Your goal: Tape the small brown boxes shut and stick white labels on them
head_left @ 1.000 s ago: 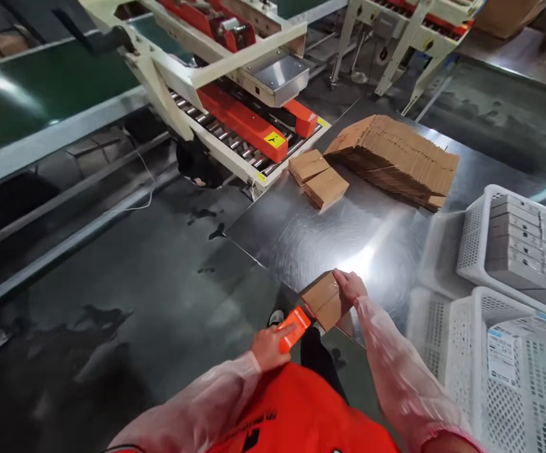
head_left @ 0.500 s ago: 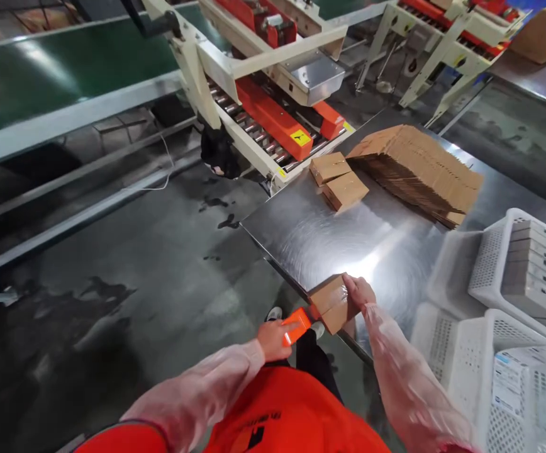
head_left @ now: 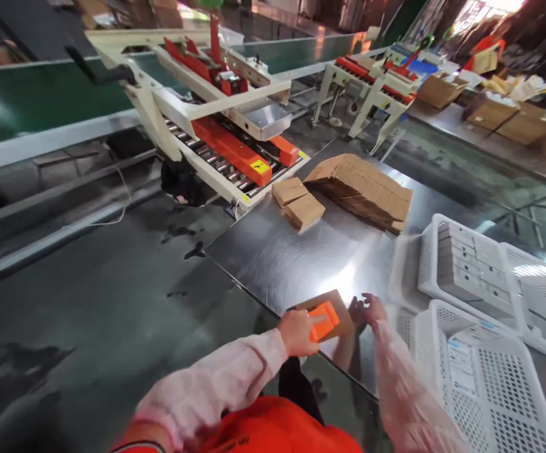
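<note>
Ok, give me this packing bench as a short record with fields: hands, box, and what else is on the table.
left hand: grips an orange tape dispenser on top of the box
right hand: open, beside the box
small cardboard box: at the near edge of the steel table
further back: two closed boxes, stack of flat cartons
right side: white baskets

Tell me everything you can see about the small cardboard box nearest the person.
The cardboard box is small, flat and plain brown, and looks closed. It lies at the near edge of the shiny steel table. The left hand holds an orange tool on its top. The right hand is at its right side, blurred; whether it touches the box cannot be told.
</note>
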The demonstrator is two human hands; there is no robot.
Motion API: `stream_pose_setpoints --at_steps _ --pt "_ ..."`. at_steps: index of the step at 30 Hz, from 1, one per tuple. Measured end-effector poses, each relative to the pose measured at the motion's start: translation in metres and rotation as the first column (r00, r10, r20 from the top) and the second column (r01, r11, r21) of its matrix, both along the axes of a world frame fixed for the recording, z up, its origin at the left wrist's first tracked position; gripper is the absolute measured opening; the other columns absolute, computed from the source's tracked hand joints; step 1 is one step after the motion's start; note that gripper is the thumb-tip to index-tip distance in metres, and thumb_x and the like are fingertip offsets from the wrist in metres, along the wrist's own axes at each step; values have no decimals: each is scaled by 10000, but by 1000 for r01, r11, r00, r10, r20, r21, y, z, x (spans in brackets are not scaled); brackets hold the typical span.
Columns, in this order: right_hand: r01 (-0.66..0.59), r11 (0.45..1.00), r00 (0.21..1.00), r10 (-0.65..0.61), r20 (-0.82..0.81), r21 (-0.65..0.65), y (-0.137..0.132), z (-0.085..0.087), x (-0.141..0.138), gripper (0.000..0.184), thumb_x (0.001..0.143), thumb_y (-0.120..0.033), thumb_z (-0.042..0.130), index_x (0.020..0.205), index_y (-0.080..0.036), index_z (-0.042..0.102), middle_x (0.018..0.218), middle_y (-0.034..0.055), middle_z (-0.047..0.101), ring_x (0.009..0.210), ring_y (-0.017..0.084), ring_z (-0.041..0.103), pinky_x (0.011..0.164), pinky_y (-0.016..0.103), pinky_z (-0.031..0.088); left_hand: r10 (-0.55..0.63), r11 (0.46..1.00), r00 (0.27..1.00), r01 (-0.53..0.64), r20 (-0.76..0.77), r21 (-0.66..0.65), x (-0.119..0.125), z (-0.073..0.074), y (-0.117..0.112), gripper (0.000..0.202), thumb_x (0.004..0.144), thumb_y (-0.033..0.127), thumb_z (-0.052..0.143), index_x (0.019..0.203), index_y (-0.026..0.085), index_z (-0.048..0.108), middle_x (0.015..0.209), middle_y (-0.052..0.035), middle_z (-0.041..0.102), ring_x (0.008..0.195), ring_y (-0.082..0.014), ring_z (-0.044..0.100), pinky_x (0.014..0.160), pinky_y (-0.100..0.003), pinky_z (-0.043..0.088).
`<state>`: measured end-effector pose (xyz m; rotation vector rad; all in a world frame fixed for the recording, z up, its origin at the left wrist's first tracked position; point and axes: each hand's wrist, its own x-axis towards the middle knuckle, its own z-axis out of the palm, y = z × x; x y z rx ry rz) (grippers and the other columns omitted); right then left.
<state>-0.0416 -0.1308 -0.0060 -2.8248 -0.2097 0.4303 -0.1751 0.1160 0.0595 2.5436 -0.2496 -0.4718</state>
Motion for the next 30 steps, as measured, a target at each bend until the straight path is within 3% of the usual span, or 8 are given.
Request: stream_pose_setpoints --at_steps 4,6,8,15,19,23,26,30 --pt "-295 955 948 290 -131 -19 -6 10 -8 1038 506 -289 790 1453 -246 367 1470 151 396 1309 377 386 934 479 461 -78 994 995 82 -57 69 41 14 -34 532 629 373 655 1156 298 669 894 -75 709 884 -298 677 762 -407 547" --pt "-515 856 847 499 -183 -50 16 8 -14 1233 402 -283 836 1493 -251 262 1532 150 287 1376 388 272 985 516 429 -103 991 992 108 -67 76 43 18 -34 521 621 372 660 1134 282 681 902 -82 711 895 -303 676 774 -410 543" --pt "-632 770 769 611 -189 -82 36 7 -16 1280 367 -263 846 1494 -244 239 1512 169 294 1331 371 328 981 510 430 -113 988 990 121 -86 92 32 21 -21 531 628 382 650 1152 298 670 914 -79 715 897 -305 679 773 -405 543" --pt "-633 774 757 620 -206 4 40 4 -7 1285 337 -163 812 1484 -241 238 1489 156 267 1214 339 451 960 451 462 -14 957 966 88 -260 277 -52 7 56 665 628 341 615 1292 350 590 940 -99 726 901 -331 695 784 -436 550" --pt "-608 788 755 612 -234 100 40 -10 -6 1321 300 -155 809 1483 -189 221 1489 191 215 1252 380 423 1021 459 427 -28 960 959 105 -283 261 -50 -12 44 691 655 390 611 1340 322 543 1010 -126 710 929 -332 688 802 -440 549" --pt "-606 760 732 649 -209 235 46 -25 -20 1309 332 -211 797 1482 -172 172 1504 213 132 1319 393 361 1067 455 383 -24 957 952 110 -305 269 -45 -9 25 540 658 354 603 1185 245 638 939 -144 709 907 -351 683 763 -450 555" --pt "-602 742 723 663 -195 295 52 -29 -36 1259 350 -237 789 1467 -178 211 1489 200 172 1300 372 379 1074 435 373 21 956 936 84 -351 281 -62 -10 21 505 669 314 604 1164 218 637 937 -155 703 908 -352 679 765 -463 554" --pt "-605 726 736 666 -119 327 61 -25 -47 1175 387 -263 763 1443 -125 267 1454 218 223 1282 384 378 1061 435 361 155 958 897 -35 -413 284 -85 -37 9 502 681 173 621 1181 125 637 1019 -232 681 999 -387 655 838 -509 526"
